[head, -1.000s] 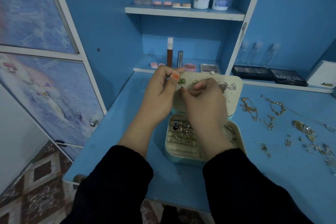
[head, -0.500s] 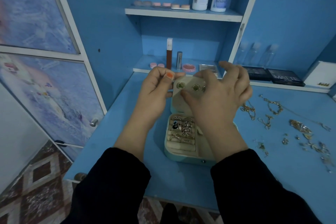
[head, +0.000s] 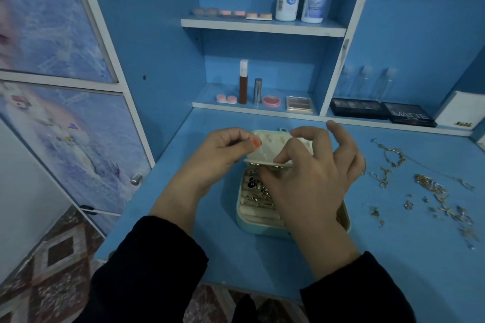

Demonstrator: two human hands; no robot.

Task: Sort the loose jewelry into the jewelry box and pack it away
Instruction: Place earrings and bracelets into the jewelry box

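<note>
1. Your left hand (head: pixel 223 155) is curled, and its thumb and fingertips pinch the left corner of the cream earring panel (head: pixel 267 147).
2. Your right hand (head: pixel 312 178) hangs over the middle of the jewelry box (head: pixel 262 229). Its fingers are spread and loosely bent, and the thumb touches the panel's near edge. You cannot tell whether the hand actually grips the panel.
3. The panel is tilted low over the back of the box, with earring backs showing along its underside.
4. The mint-green box sits open on the blue table (head: pixel 393 257), right in front of you. Rings (head: pixel 256 189) are tucked into the cream rolls on its left side, and your right wrist hides the other side.
5. Gold chains (head: pixel 393 155) lie loose on the table to the right, well apart from the box. Smaller gold pieces (head: pixel 430 183) are scattered further right.
</note>
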